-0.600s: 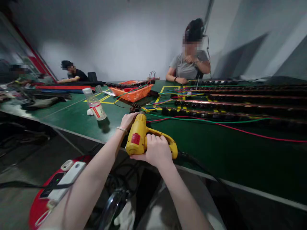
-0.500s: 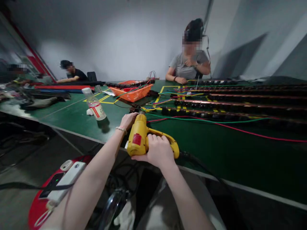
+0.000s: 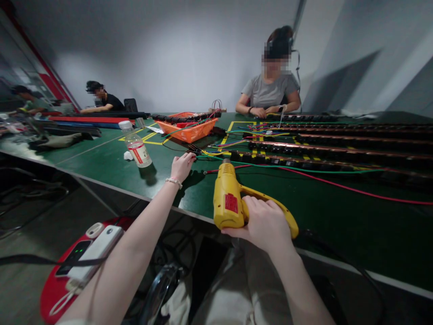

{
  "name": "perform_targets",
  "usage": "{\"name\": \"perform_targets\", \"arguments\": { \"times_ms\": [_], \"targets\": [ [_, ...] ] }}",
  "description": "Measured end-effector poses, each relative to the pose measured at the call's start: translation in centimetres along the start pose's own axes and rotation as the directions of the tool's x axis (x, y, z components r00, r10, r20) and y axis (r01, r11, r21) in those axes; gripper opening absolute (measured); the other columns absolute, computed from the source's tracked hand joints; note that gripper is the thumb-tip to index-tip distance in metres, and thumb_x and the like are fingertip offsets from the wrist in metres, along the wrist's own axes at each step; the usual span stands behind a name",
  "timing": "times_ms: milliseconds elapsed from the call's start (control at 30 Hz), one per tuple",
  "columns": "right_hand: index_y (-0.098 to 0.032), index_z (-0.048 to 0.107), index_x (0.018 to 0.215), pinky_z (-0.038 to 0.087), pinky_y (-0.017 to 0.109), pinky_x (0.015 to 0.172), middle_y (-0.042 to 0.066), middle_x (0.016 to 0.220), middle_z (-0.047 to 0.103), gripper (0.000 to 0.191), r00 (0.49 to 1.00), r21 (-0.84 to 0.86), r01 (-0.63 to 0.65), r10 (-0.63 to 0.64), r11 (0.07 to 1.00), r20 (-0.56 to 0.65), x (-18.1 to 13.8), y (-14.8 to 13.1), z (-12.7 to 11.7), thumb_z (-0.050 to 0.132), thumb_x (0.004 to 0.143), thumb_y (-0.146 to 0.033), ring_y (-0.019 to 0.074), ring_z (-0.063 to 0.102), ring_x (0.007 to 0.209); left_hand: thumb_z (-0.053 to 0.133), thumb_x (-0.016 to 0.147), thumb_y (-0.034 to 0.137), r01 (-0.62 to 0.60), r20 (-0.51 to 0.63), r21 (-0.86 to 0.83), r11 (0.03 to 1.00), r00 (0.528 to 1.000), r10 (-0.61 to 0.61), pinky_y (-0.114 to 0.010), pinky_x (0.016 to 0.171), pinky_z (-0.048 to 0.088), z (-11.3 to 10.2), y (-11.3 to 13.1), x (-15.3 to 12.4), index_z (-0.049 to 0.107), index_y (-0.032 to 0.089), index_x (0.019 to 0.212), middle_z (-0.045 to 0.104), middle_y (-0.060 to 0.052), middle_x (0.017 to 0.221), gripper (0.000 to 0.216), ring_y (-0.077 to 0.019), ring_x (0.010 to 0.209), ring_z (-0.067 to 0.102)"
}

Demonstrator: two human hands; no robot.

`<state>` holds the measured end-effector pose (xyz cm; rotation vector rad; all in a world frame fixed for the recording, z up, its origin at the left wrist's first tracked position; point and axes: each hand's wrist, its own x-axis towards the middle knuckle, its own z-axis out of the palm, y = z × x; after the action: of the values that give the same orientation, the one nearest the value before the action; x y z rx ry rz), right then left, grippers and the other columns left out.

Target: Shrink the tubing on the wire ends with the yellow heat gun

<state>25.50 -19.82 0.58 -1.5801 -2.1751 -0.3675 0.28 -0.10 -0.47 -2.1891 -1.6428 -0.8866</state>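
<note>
My right hand [image 3: 265, 219] is wrapped around the handle of a yellow heat gun [image 3: 226, 192] with a red label. The gun's metal nozzle points away from me, toward a long black wiring bundle [image 3: 243, 157]. My left hand [image 3: 182, 166] is closed at the left end of that bundle, with its fingertips pinching the wires [image 3: 203, 153]. Part of the grip is hidden behind the fingers. A red wire [image 3: 243, 167] with a ring terminal lies between my left hand and the nozzle. A green wire [image 3: 291, 169] runs along the bundle to the right.
A plastic bottle [image 3: 138, 151] stands left of my hand on the green table [image 3: 101, 158]. Behind is an orange basket [image 3: 192, 133]. More bundles [image 3: 338, 141] lie to the right. A co-worker [image 3: 272, 92] sits opposite; a red stool [image 3: 50, 289] holding devices is at lower left.
The heat gun in my right hand has moved right, away from my left hand. My left hand has stayed near the wire ends. The co-worker opposite has lowered a hand to the table.
</note>
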Motion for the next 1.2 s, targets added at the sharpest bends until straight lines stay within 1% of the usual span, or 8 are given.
{"name": "perform_targets", "arguments": {
  "times_ms": [100,167,367,500,667,867,1067,1200],
  "targets": [
    [-0.018,0.050,0.081,0.030,0.033,0.070,0.005,0.075,0.061,0.077,1.000,-0.043,0.002,-0.002,0.999,-0.013,-1.0,0.7,-0.5,0.036,0.058,-0.090,0.0218,0.059,0.071,0.033,0.095,0.035,-0.007,-0.035,0.052,0.999,0.999,0.009,-0.029,0.083,0.034,0.0,0.1,0.1,0.059,0.025,0.105,0.065,-0.003,0.107,0.029,-0.0153,0.092,0.059],
    [-0.018,0.050,0.080,0.030,0.033,0.069,0.004,0.074,0.060,0.076,1.000,-0.063,-0.008,0.006,0.998,-0.024,-1.5,0.9,-0.8,0.036,0.058,-0.090,0.0215,0.059,0.070,0.032,0.095,0.035,-0.008,-0.037,0.079,0.997,0.999,0.011,-0.029,0.084,0.033,0.0,0.3,0.1,0.057,0.024,0.105,0.064,-0.004,0.107,0.030,-0.0160,0.095,0.058],
    [-0.019,0.049,0.080,0.030,0.033,0.068,0.004,0.073,0.059,0.075,1.000,-0.089,-0.023,0.021,0.996,-0.021,-1.9,1.0,-1.0,0.034,0.059,-0.090,0.0216,0.058,0.070,0.029,0.096,0.030,0.006,0.028,0.129,0.992,1.000,-0.009,-0.030,0.085,0.033,0.2,0.7,0.4,0.055,0.019,0.106,0.062,-0.007,0.110,0.029,-0.0172,0.097,0.057],
    [-0.019,0.049,0.078,0.030,0.033,0.067,0.004,0.071,0.058,0.075,1.000,-0.111,-0.026,0.024,0.994,-0.013,-1.7,0.8,-1.0,0.032,0.059,-0.090,0.0217,0.058,0.069,0.030,0.096,0.028,-0.009,0.037,0.126,0.992,0.999,0.004,-0.029,0.082,0.033,0.6,0.7,0.6,0.054,0.019,0.105,0.062,-0.007,0.109,0.027,-0.0171,0.095,0.058],
    [-0.018,0.048,0.078,0.030,0.033,0.067,0.004,0.070,0.057,0.073,0.999,-0.149,-0.032,0.027,0.988,-0.039,-1.1,-0.4,-0.4,0.034,0.062,-0.088,0.0212,0.057,0.068,0.029,0.096,0.029,-0.011,0.034,0.102,0.995,0.999,0.008,-0.029,0.082,0.034,0.8,0.6,0.6,0.054,0.019,0.105,0.062,-0.006,0.110,0.027,-0.0162,0.093,0.059],
    [-0.017,0.050,0.079,0.029,0.033,0.067,0.005,0.070,0.057,0.078,0.996,-0.147,-0.017,0.004,0.989,-0.090,0.2,-2.3,0.9,0.033,0.059,-0.090,0.0205,0.055,0.065,0.028,0.096,0.032,0.014,0.055,0.114,0.993,0.998,-0.020,-0.029,0.080,0.035,0.7,0.5,0.6,0.054,0.020,0.107,0.063,-0.006,0.112,0.030,-0.0158,0.088,0.061],
    [-0.016,0.051,0.080,0.028,0.034,0.069,0.005,0.071,0.058,0.074,0.999,-0.060,0.020,-0.023,0.998,-0.049,1.5,-4.1,1.5,0.034,0.064,-0.087,0.0207,0.056,0.068,0.028,0.096,0.034,0.017,0.110,0.108,0.994,0.994,-0.028,-0.029,0.079,0.035,0.9,0.4,0.5,0.055,0.022,0.108,0.066,-0.006,0.110,0.032,-0.0162,0.088,0.063],
    [-0.015,0.053,0.081,0.029,0.034,0.069,0.007,0.073,0.060,0.074,0.999,-0.019,0.025,-0.026,0.999,-0.034,2.6,-5.4,1.8,0.034,0.066,-0.085,0.0212,0.057,0.069,0.028,0.096,0.034,0.015,0.156,0.147,0.989,0.987,-0.039,-0.027,0.079,0.037,0.9,0.4,0.7,0.055,0.021,0.109,0.066,-0.008,0.112,0.033,-0.0164,0.092,0.063]
  ]
}}
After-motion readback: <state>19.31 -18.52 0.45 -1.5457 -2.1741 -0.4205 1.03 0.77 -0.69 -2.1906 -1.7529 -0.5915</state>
